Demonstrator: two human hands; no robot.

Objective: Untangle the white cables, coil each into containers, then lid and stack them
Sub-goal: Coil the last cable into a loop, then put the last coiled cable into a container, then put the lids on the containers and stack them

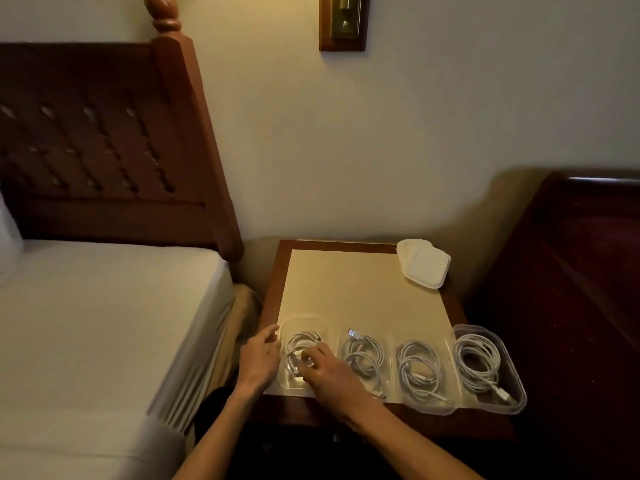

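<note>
Four clear containers are lined up along the near edge of the bench [346, 282], all without lids. A coiled white cable is held in each. The leftmost container [304, 322], at about 7 o'clock on the bench, is flanked by both hands. The left hand [258, 360] is laid against its outer left wall, fingers relaxed and spread, nothing grasped. The right hand [327, 370] is placed over the container from the 5 o'clock side, its fingers [311, 355] curled down onto the leftmost cable [299, 341]; whether the cable is pinched or only pressed cannot be told.

To the right, the second cable [363, 355] is seen with its USB plug raised at 12 o'clock of its coil. The third cable [417, 367] and the fourth cable [479, 363] are settled in their containers toward 5 o'clock. A stack of white lids [424, 263] is left at the bench's 1 o'clock corner, well apart from the containers. A bed [104, 323] is seen at 9 o'clock.
</note>
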